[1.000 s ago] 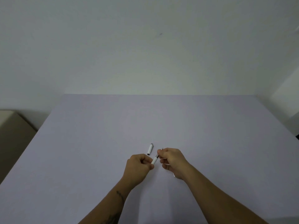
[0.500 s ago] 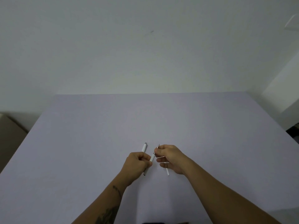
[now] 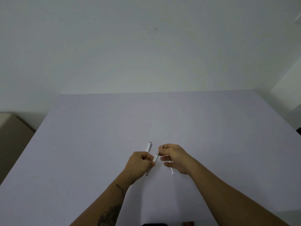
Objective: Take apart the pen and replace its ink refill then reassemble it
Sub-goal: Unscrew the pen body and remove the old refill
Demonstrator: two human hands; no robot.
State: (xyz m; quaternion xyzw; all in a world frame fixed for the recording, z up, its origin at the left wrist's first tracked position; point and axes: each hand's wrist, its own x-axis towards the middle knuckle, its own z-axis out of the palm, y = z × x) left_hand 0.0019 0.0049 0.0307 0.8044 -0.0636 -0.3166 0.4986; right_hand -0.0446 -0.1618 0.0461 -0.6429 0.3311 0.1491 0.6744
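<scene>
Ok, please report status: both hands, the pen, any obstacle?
Left hand grips pen barrel. Right hand pinches its tip end, thin refill under the palm. Pen cap lies beside. No obstacle.

Dim, even light; soft shadows; wide-angle bending at edges

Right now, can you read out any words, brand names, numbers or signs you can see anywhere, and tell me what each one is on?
No readable text in the head view.
Pen barrel, held by the left hand and right hand: plain white, no print visible.
Pen cap on the table: no marking visible.
Thin refill under the right hand: too small to tell.
Forearm tattoo: a dark blurred shape, no letters made out.
</scene>
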